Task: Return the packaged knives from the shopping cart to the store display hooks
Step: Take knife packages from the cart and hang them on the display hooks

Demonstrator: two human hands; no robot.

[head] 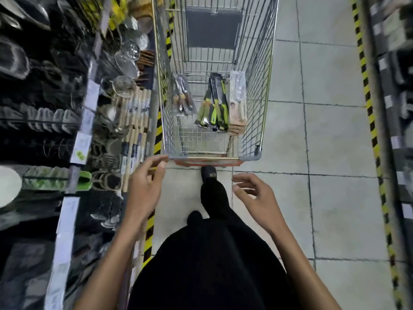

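Observation:
A wire shopping cart (254, 104) stands on the aisle floor straight ahead. Inside it lean several packaged knives: a pack with wooden handles (183, 97) at the left, packs with green-and-black handles (215, 104) in the middle, and a pale pack with a light handle (238, 101) against the right wall. My left hand (145, 186) hovers just short of the cart's orange handle (205, 161), fingers apart and empty. My right hand (257, 193) hangs a little below the handle on the right, fingers curled loosely, holding nothing.
Shelves on the left (73, 135) carry glassware, strainers and wooden-handled utensils, blurred by motion. Yellow-and-black tape (157, 130) marks the shelf base beside the cart. Another shelf unit (395, 108) runs along the right. My dark-clothed leg and shoe (209, 175) are right behind the cart.

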